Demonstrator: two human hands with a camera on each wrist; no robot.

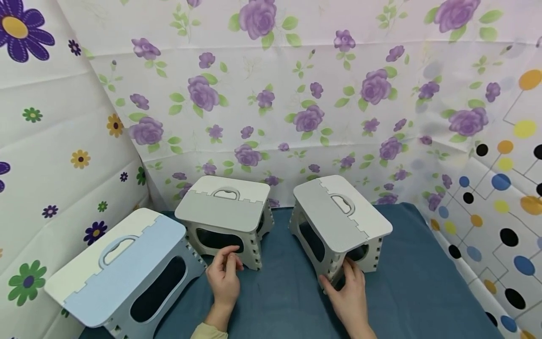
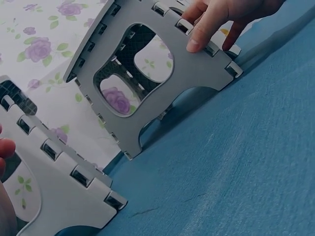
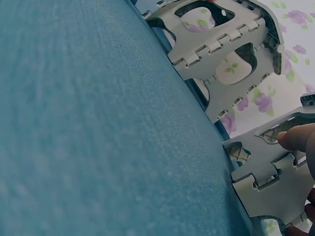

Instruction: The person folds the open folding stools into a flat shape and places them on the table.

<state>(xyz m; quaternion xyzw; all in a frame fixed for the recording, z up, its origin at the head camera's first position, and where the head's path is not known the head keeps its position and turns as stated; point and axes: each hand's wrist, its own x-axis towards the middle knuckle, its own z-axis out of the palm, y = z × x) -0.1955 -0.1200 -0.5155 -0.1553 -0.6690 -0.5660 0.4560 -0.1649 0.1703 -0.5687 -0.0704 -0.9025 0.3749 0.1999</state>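
Set up and upright on the blue tabletop (image 1: 279,301), at the right of the scene: a grey-and-white right stool (image 1: 338,226). Held low at its near leg (image 2: 216,76) by the right hand (image 1: 350,296), with thumb on the long side panel (image 2: 187,66) and other fingers round the corner, narrow about the edge.

Just in front of the middle stool (image 1: 230,214), near its side opening (image 1: 207,239): left hand (image 1: 225,278), fingers loosely bent, with nothing plainly pinched; contact with the panel, cannot tell. At left and nearer, apart from both hands: blue stool (image 1: 123,273).

Probably hard moulded plastic, so light for its bulk, stiff in each panel, yet free to fold at the hinge knuckles (image 2: 161,9). Smooth faces, perhaps a little slippery under dry fingers; hardly fragile, weakest most likely at the hinges. To shift it while set up, take hold low on the legs or under the rim of the top. For lifting, use the carry handle (image 1: 349,202), but expect a likely fold along the middle seam. Keep fingertips off the interlocking knuckles, for fear of a pinch.
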